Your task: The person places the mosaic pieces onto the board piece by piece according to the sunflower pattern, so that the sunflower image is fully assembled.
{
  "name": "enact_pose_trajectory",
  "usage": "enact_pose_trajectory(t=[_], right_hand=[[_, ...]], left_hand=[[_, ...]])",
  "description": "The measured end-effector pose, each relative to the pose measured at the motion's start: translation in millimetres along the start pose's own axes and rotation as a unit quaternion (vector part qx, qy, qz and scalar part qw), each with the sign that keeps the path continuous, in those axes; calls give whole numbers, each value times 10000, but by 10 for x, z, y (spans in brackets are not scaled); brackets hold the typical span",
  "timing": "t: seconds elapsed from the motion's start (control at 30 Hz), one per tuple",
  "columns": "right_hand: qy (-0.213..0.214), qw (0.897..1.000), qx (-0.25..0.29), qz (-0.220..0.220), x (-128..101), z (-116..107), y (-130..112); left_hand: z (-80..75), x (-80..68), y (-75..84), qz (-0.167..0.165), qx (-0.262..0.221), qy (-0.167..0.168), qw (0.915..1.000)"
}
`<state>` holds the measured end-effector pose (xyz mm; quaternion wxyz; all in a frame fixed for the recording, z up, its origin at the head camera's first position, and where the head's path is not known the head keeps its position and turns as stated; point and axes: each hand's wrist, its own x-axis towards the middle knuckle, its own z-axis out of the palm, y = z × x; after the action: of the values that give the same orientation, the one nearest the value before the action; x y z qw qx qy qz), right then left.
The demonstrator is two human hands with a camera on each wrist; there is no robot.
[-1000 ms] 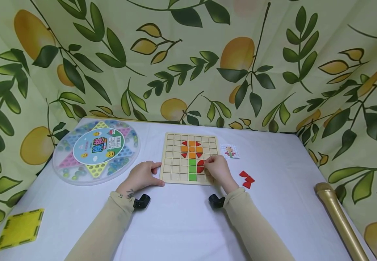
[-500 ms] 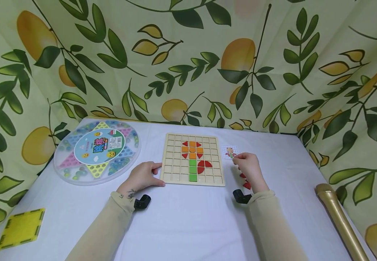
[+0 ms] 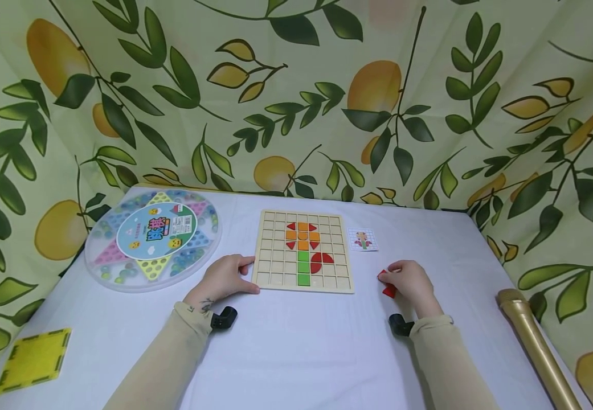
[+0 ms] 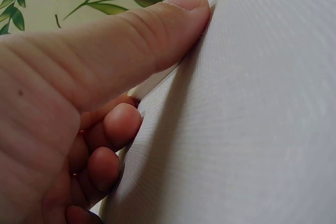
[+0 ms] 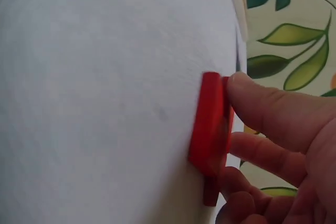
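Observation:
A wooden grid board bears orange squares in a cross, small red corner tiles, a column of green squares and red quarter-round tiles. My left hand rests at the board's left edge, its thumb against the side and the other fingers bent beneath. Right of the board, my right hand pinches a red tile among several loose red tiles. In the right wrist view, its thumb tip lies on the rear of the overlapping red tiles; the fingertips are partly hidden behind.
A small printed pattern card lies beside the board's right edge. To the left is a round Chinese checkers set with marbles. A yellow square lies front left, and a gold microphone far right. A patterned curtain hangs behind.
My right hand has left the red quarter-round tiles on the board and moved right, past the card, down to the loose red tiles. The left hand has stayed at the board's edge.

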<state>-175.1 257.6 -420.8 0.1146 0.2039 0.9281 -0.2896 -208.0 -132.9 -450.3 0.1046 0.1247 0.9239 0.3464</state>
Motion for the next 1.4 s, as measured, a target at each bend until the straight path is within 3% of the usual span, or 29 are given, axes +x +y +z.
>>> enact_pose_trajectory(t=[0.33, 0.53, 0.63, 0.8, 0.93, 1.13, 1.4], right_hand=[[65, 9998, -16, -211, 57, 77, -52], [-18, 9964, 810, -261, 14, 67, -199], [-40, 9888, 1430, -424, -16, 100, -383], [-392, 9667, 2449, -638, -49, 307, -745], [-697, 9545, 2819, -678, -70, 528, -1011], [-945, 9477, 2926, -856, -60, 789, -1301], [-1088, 9523, 2604, -1159, -49, 931, -1538]], left_hand=[[1, 1, -11, 58, -28, 5, 10000], [1, 1, -16, 72, -18, 2, 10000], [2, 2, -22, 63, -3, 19, 10000], [3, 10, -23, 38, -14, 3, 10000], [3, 19, -18, 19, 17, -11, 10000], [0, 31, -17, 1, 21, -46, 10000], [-4, 25, -19, -14, 37, -72, 10000]])
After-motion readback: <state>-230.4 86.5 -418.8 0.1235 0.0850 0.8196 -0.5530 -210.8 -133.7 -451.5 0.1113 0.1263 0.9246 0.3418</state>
